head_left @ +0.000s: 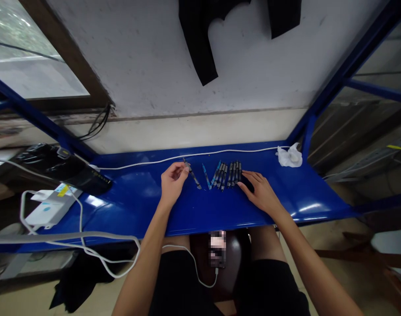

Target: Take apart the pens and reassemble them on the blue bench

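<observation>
My left hand (174,181) pinches a dark pen (194,179) between thumb and fingertips, its lower end slanting to the right over the blue shelf top (200,210). A blue pen (206,176) lies alone just right of it. Several dark pens (233,173) lie side by side in a row, with another blue pen (216,172) at the left of the row. Beside the row's right end rests my right hand (260,188), fingers stretched and thumb apart, holding nothing. Its fingertips are close to the last pen; whether they touch it I cannot tell.
A white cable (160,160) runs along the back edge. Crumpled white tissue (289,156) lies at the right end. On the left are a black plastic bag (45,160), a white box (52,206) and looping cords. A phone (217,250) on a cable sits between the legs, below the shelf.
</observation>
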The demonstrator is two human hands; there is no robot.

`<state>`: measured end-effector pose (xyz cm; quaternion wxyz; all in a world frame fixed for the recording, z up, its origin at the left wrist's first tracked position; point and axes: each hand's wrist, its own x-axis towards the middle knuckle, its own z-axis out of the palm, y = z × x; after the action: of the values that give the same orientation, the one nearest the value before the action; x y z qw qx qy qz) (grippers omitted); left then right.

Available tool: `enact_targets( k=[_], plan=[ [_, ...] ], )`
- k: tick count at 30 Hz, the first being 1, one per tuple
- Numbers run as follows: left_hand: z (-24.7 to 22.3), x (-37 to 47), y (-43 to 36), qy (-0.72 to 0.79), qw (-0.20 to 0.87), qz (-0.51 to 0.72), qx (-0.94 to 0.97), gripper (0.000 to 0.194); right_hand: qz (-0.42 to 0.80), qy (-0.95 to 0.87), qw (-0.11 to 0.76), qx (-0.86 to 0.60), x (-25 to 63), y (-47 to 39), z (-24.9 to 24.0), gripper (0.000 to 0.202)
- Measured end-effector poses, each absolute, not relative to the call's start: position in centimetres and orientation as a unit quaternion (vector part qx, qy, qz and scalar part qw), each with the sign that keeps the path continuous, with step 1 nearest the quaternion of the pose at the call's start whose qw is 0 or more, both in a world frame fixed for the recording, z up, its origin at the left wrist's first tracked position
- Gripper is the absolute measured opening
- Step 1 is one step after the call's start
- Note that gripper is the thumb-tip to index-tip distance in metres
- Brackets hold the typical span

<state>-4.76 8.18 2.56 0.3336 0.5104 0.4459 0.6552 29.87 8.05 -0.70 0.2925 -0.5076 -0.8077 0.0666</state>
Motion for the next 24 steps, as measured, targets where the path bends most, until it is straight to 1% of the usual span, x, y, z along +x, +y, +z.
enact_targets(
  k=[5,11,14,17,21,24],
  plan=[
    [3.0,-4.5,10.0,0.403,0.392,0.684,0.465,0.017,0.067,-0.808,0.291,-0.508,29.9,8.1,-0.6,0.050],
    [4.1,-3.1,15.7,0.352,0.483,0.706,0.381,0.019,0.066,-0.807,0.289,-0.511,29.7,8.0,-0.4,0.048],
    [3.2,-2.2,17.9,0.378,0.498,0.704,0.337,0.021,0.068,-0.807,0.281,-0.515,29.7,7.8,-0.3,0.047],
    [1.8,-1.8,18.4,0.382,0.527,0.698,0.299,0.020,0.058,-0.800,0.283,-0.526,29.8,7.9,-0.2,0.049],
    [0.7,-1.5,17.3,0.356,0.576,0.681,0.278,0.017,0.054,-0.776,0.340,-0.529,29.1,9.5,0.8,0.044],
    [0.9,-0.9,16.4,0.339,0.588,0.665,0.311,0.017,0.084,-0.785,0.385,-0.477,26.6,12.1,2.2,0.038]
  ],
)
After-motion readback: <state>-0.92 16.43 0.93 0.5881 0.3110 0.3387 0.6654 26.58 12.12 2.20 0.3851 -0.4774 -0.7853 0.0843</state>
